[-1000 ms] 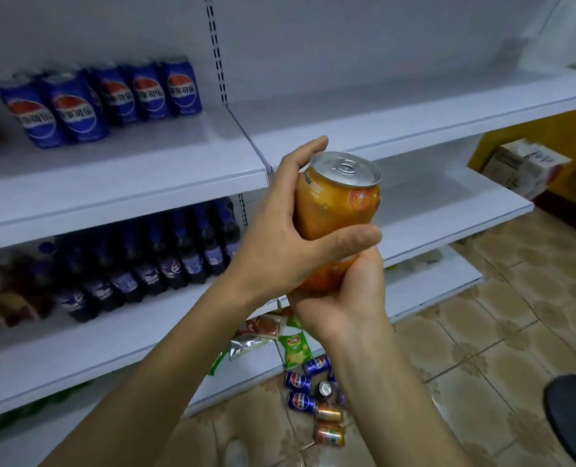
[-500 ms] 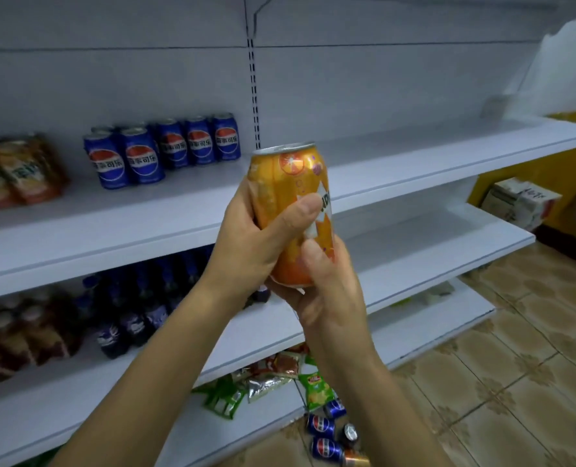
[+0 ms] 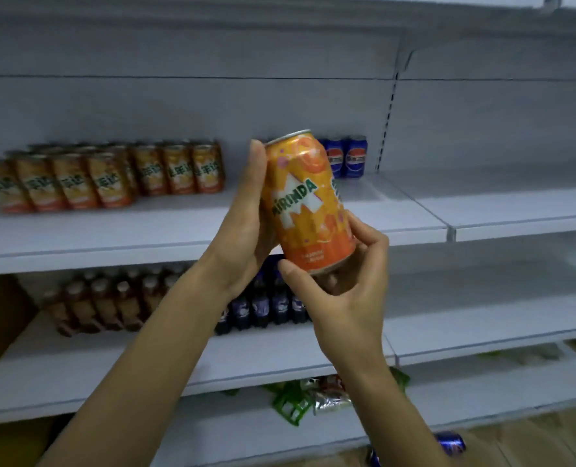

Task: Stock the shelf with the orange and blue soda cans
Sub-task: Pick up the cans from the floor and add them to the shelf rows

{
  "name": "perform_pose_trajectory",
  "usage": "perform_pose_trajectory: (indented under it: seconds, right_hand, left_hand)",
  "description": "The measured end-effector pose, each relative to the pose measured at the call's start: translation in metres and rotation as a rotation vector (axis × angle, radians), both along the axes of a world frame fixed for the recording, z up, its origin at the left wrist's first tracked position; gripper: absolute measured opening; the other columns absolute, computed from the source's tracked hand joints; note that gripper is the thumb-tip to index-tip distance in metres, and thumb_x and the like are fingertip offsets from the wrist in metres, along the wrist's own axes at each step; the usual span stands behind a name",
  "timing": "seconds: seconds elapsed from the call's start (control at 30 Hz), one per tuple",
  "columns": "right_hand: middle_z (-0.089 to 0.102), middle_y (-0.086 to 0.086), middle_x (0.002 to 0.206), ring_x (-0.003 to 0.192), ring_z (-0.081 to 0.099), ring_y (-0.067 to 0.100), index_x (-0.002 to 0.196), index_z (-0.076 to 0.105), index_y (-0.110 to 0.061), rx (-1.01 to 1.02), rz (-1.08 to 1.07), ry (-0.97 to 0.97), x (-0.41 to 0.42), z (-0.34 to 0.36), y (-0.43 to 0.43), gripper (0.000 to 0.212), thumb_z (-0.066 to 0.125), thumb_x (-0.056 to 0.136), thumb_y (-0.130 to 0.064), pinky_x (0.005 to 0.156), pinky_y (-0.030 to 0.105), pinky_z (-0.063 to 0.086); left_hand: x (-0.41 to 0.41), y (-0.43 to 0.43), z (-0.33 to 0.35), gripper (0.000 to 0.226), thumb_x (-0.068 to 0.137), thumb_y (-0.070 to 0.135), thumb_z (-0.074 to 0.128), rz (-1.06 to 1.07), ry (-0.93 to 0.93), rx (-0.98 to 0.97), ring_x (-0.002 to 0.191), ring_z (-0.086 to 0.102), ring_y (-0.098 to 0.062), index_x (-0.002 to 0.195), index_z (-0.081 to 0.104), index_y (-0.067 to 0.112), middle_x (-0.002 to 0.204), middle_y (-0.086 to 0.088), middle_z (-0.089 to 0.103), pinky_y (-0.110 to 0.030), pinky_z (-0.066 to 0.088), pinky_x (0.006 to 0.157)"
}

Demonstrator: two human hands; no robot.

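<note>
Left hand (image 3: 242, 230) held the side of the orange soda can (image 3: 308, 203), one digit reaching up to its rim, while the right hand (image 3: 350, 294) curled round its base from below. The can was tilted in front of the white shelf (image 3: 145, 237). Left of the hands stood shelved orange cans (image 3: 111, 178); just right, behind the held can, stood blue cans (image 3: 347, 158).

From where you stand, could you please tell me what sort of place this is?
Probably a small grocery or convenience store mid-restock: white retail shelving with slotted uprights, rows of orange soda cans and blue soda cans facing outward, and bottled drinks on the shelf below.
</note>
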State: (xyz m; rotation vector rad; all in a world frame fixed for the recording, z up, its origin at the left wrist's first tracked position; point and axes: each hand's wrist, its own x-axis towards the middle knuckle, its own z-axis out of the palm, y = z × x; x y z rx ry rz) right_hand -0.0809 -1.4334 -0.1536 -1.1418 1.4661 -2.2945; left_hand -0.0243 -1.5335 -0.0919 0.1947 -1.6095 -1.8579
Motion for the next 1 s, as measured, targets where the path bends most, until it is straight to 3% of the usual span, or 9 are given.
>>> perform_pose_trajectory:
  seconds: [0.1,0.17,0.27,0.43,0.5,0.6,0.7,0.83,1.0]
  right_hand:
    - [0.048,-0.003,0.126,0.12,0.052,0.016,0.122,0.043,-0.033,-0.037,-0.146,0.241,0.029,-0.005,-0.031,0.073,0.084,0.067,-0.008,0.089,0.032,0.054]
    - [0.045,0.005,0.127,0.122,0.047,0.011,0.124,0.044,-0.023,-0.069,-0.248,0.391,0.046,-0.009,-0.052,0.072,0.083,0.065,-0.008,0.091,0.025,0.051]
    - [0.043,0.011,0.126,0.123,0.043,0.008,0.124,0.042,-0.014,-0.1,-0.356,0.539,0.069,-0.013,-0.082,0.074,0.082,0.064,-0.003,0.094,0.016,0.045]
    - [0.036,0.013,0.13,0.122,0.044,0.025,0.126,0.038,-0.015,-0.054,-0.449,0.715,0.104,-0.029,-0.126,0.066,0.077,0.073,-0.008,0.092,0.022,0.047]
    - [0.036,0.012,0.13,0.12,0.046,0.026,0.127,0.038,-0.014,-0.007,-0.379,0.771,0.115,-0.04,-0.137,0.065,0.076,0.074,-0.008,0.094,0.019,0.044]
    - [0.037,0.006,0.133,0.125,0.042,0.012,0.131,0.04,-0.016,0.083,-0.089,0.801,0.117,-0.051,-0.145,0.064,0.074,0.077,-0.013,0.1,0.012,0.038]
    - [0.052,-0.005,0.123,0.117,0.052,0.006,0.125,0.049,-0.02,0.13,0.179,0.66,0.099,-0.041,-0.153,0.047,0.067,0.083,-0.027,0.092,0.019,0.048]
    - [0.065,-0.015,0.095,0.09,0.065,0.007,0.105,0.056,-0.029,0.252,0.307,0.381,0.07,0.003,-0.179,0.035,0.062,0.081,-0.053,0.069,0.025,0.055]
    - [0.06,-0.02,0.105,0.095,0.059,-0.006,0.117,0.046,-0.038,0.492,0.425,0.571,0.049,0.057,-0.221,0.06,0.065,0.066,-0.062,0.075,0.015,0.05]
  left_hand:
    - [0.038,-0.023,-0.006,0.072,0.072,0.073,0.036,0.055,0.062,0.08,0.111,0.063,-0.02,0.114,0.062,0.022,0.113,-0.004,0.07,-0.043,0.048,0.098]
    - [0.061,-0.037,-0.009,0.078,0.063,0.074,0.043,0.082,0.071,0.12,0.109,0.064,-0.022,0.116,0.061,0.019,0.113,-0.008,0.07,-0.04,0.051,0.094]
    - [0.094,-0.056,-0.017,0.069,0.073,0.07,0.035,0.177,0.079,0.113,0.103,0.067,-0.017,0.114,0.061,0.021,0.106,-0.002,0.072,-0.037,0.051,0.091]
    - [0.129,-0.083,-0.033,0.103,0.042,0.067,0.082,0.295,0.022,0.103,0.104,0.067,-0.023,0.128,0.051,0.02,0.115,-0.007,0.068,-0.037,0.056,0.085]
    - [0.137,-0.099,-0.037,0.084,0.045,0.045,0.091,0.367,0.005,0.122,0.092,0.07,-0.022,0.117,0.057,0.019,0.1,-0.004,0.072,-0.034,0.058,0.077]
    - [0.149,-0.13,-0.041,0.055,0.057,0.02,0.08,0.423,-0.073,0.049,0.085,0.07,-0.018,0.107,0.058,0.022,0.09,0.0,0.073,-0.03,0.057,0.072]
    - [0.157,-0.154,-0.046,0.06,0.056,0.014,0.082,0.431,-0.158,-0.035,0.086,0.07,-0.014,0.109,0.056,0.025,0.093,0.002,0.072,-0.025,0.056,0.069]
    - [0.149,-0.172,-0.043,0.054,0.065,0.012,0.079,0.464,-0.216,-0.145,0.086,0.069,-0.006,0.11,0.053,0.027,0.097,0.006,0.07,-0.018,0.054,0.07]
    - [0.135,-0.196,-0.039,0.068,0.069,0.005,0.08,0.467,-0.256,-0.245,0.092,0.066,-0.002,0.126,0.047,0.021,0.107,0.005,0.066,-0.013,0.051,0.07]
